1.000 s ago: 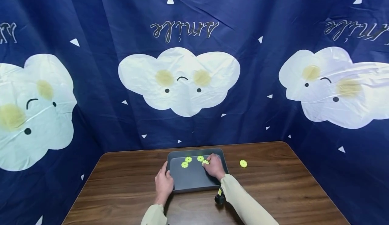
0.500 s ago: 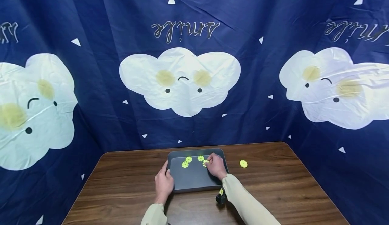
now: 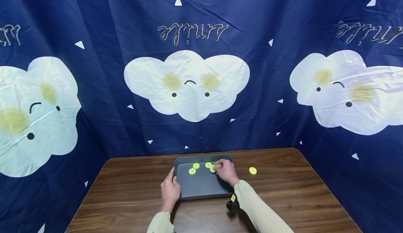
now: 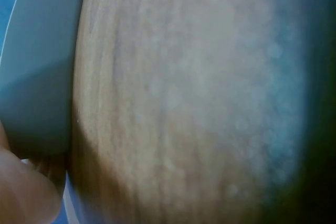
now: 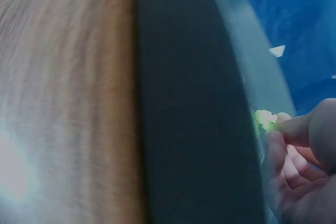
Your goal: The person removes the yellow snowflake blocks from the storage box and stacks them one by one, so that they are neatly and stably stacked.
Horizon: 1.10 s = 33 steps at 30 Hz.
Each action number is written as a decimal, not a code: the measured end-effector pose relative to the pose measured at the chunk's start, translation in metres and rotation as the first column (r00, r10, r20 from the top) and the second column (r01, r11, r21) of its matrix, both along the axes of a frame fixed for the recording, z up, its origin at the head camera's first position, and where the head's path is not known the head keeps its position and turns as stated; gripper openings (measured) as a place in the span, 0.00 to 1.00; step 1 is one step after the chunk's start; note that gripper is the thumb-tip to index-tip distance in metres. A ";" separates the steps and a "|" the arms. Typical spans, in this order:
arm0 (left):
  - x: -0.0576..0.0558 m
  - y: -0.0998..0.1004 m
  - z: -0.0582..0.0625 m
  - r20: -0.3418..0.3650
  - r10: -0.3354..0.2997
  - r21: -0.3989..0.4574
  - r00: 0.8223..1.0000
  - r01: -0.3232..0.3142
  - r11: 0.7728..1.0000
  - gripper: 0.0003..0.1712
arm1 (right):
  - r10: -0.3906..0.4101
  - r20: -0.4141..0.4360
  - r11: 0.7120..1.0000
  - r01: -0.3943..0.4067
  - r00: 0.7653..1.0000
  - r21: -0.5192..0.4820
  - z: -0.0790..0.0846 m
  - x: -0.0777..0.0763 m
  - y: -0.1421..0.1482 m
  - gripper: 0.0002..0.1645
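Along the far edge of the wood-grain surface, midway between its two rounded far corners: one dark grey tray, rectangular and shallow.

Inside the tray, towards its far left corner: a left pair of yellow-green, petal-edged discs, touching one another. Towards its far right corner: a right pair of the same kind, also touching, the nearer disc partly covered by fingers.

On the surface, between tray and right edge, nearer the tray: one loose disc, lying flat.

Hands, two, well apart. Left hand: clamped on the tray's left wall, thumb at the rim, fingers along the outer side. Right hand: over the tray's right side, thumb and finger pinching a yellow-green piece; whether this was the nearer disc of the right pair or another could not be told.

Also recorded: pale sleeves on both arms; a black device at the right wrist; behind the surface, a dark blue curtain printed with white clouds, triangles and an upside-down "smile".
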State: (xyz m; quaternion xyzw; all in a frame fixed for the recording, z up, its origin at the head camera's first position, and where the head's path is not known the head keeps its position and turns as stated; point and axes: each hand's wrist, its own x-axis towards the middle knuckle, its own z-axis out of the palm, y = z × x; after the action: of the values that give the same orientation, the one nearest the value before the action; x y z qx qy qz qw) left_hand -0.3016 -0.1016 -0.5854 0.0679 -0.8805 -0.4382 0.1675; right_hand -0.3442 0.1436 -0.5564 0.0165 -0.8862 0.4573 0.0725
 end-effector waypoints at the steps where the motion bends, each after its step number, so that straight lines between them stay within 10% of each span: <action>1: 0.000 0.000 0.000 -0.002 -0.001 0.000 1.000 0.001 1.000 0.26 | 0.011 -0.012 1.000 -0.011 1.000 -0.025 0.005 0.001 0.002 0.07; 16: 0.001 0.000 -0.003 -0.014 -0.003 -0.006 1.000 0.003 1.000 0.26 | -0.201 -0.084 0.979 0.198 0.976 -0.044 0.047 0.000 0.087 0.10; 33: 0.001 -0.001 0.002 0.024 -0.017 -0.003 1.000 0.017 1.000 0.27 | -0.333 0.024 0.941 0.331 0.943 0.074 0.024 0.024 0.167 0.16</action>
State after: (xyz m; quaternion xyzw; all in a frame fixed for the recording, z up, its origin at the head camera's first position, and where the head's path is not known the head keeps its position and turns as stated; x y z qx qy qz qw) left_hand -0.3007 -0.1022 -0.5834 0.0656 -0.8836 -0.4375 0.1535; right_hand -0.3207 0.3107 -0.5320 -0.1389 -0.8928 0.4077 0.1317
